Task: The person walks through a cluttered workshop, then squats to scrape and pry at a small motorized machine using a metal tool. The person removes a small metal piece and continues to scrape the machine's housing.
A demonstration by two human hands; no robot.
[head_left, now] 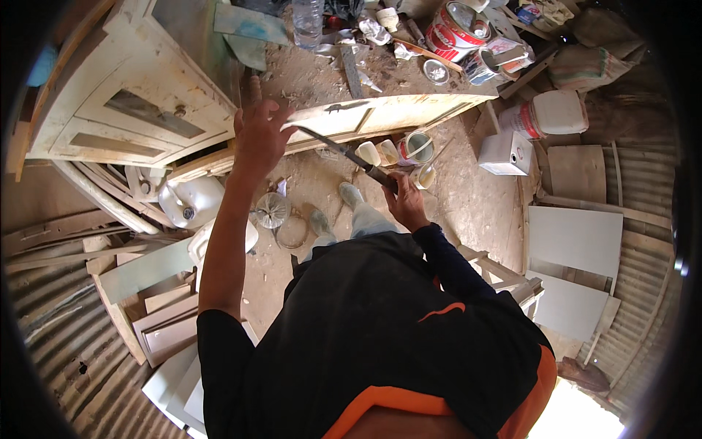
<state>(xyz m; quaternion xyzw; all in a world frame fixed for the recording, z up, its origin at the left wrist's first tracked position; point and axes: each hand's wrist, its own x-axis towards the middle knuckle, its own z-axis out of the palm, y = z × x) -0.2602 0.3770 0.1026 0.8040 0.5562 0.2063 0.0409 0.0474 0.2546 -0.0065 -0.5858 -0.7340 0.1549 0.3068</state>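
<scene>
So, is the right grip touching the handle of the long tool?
Touching. The head view shows the right grip closed around the long tool's dark handle.

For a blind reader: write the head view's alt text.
A person's right hand holds a long, thin dark tool, its far end near their left hand. Ahead are a pale cabinet, left, and a dusty, cluttered surface.

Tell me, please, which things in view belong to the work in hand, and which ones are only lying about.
In use, it seems:
long-bladed tool, held in the right hand
perhaps the cream panelled front, near the left hand

Apparently just lying about:
red-and-white can
clear plastic bottle
white box
white jerrycan
</scene>
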